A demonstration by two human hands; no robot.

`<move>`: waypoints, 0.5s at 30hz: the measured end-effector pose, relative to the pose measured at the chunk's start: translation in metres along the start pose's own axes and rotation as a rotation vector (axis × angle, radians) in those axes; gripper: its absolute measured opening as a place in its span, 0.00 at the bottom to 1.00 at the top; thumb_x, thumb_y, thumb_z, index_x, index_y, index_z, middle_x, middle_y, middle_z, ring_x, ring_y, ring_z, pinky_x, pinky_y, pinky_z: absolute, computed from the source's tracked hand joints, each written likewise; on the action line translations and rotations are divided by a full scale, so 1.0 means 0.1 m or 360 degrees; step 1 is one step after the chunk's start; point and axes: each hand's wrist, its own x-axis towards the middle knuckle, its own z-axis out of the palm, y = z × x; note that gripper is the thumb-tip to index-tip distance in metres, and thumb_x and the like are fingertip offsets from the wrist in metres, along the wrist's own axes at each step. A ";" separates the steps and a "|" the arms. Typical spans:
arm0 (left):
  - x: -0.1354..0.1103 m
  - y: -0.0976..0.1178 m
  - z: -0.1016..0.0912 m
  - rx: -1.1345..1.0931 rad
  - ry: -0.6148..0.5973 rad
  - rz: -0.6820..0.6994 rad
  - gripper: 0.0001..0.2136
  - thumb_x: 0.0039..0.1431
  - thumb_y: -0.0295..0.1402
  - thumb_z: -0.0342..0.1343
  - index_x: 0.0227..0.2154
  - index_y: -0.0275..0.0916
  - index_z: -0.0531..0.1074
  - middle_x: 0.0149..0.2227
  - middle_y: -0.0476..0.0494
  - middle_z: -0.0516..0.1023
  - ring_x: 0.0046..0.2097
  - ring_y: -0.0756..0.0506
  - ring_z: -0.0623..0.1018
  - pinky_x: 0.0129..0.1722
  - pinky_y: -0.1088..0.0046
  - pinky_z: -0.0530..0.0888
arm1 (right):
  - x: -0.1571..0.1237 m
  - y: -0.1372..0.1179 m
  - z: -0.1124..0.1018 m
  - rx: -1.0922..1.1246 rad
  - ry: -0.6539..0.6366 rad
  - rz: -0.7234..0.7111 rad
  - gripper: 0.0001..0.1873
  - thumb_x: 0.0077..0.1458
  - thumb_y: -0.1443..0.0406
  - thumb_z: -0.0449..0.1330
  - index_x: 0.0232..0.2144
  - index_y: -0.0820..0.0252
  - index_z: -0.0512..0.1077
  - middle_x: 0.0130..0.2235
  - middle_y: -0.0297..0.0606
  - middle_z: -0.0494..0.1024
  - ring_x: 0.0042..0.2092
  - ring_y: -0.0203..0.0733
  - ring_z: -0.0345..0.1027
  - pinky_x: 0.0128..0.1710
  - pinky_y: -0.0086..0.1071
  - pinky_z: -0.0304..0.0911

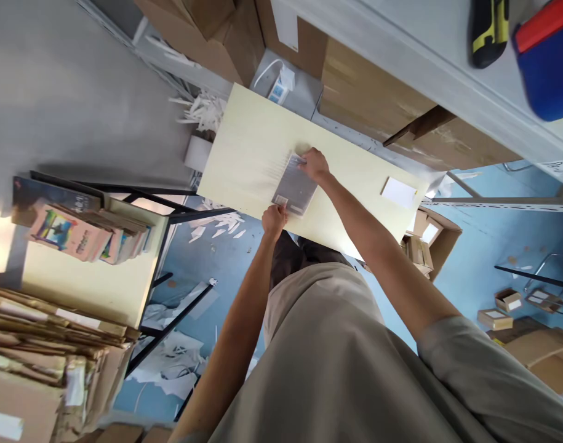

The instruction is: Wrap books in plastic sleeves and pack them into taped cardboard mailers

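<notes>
A dark grey book (296, 184) with a clear, shiny cover and a small white barcode label lies tilted on the pale yellow tabletop (244, 141). At its near left corner, by the label, my left hand (274, 220) is closed with the fingers pinching the edge. My right hand (315, 165) grips the far right corner, fingers curled over it. A white sheet or label pad (399, 192) rests toward the right end of the table.
Cardboard boxes (368, 92) line the back, with a power strip (281, 86) beside them. To the left are a side table with stacked books (78, 231) and flattened cartons (45, 351). An overhead shelf holds a yellow-black cutter (490, 34). Paper scraps (226, 224) litter the blue floor.
</notes>
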 end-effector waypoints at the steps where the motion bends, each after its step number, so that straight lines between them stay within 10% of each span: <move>1: -0.01 0.01 -0.03 -0.0009 -0.0043 -0.0012 0.19 0.81 0.43 0.52 0.32 0.41 0.76 0.38 0.40 0.89 0.32 0.45 0.86 0.41 0.69 0.79 | -0.04 -0.04 0.02 -0.0017 -0.0002 0.0040 0.14 0.67 0.62 0.69 0.53 0.60 0.84 0.61 0.53 0.81 0.62 0.59 0.77 0.68 0.50 0.71; 8: -0.13 0.27 -0.30 0.0617 -0.0116 0.0131 0.23 0.73 0.50 0.60 0.24 0.42 0.79 0.24 0.37 0.83 0.38 0.35 0.88 0.45 0.62 0.81 | -0.82 -0.45 -0.06 0.0034 0.0001 0.0124 0.35 0.70 0.69 0.61 0.76 0.61 0.65 0.81 0.59 0.59 0.72 0.62 0.71 0.68 0.49 0.73; 15: -0.40 1.28 -0.53 0.0793 0.0083 0.0878 0.24 0.71 0.49 0.59 0.19 0.45 0.75 0.28 0.35 0.85 0.40 0.33 0.87 0.38 0.62 0.75 | -1.85 -0.38 -0.63 0.0185 0.0498 -0.0095 0.28 0.76 0.64 0.52 0.73 0.63 0.71 0.71 0.61 0.73 0.72 0.64 0.65 0.76 0.57 0.64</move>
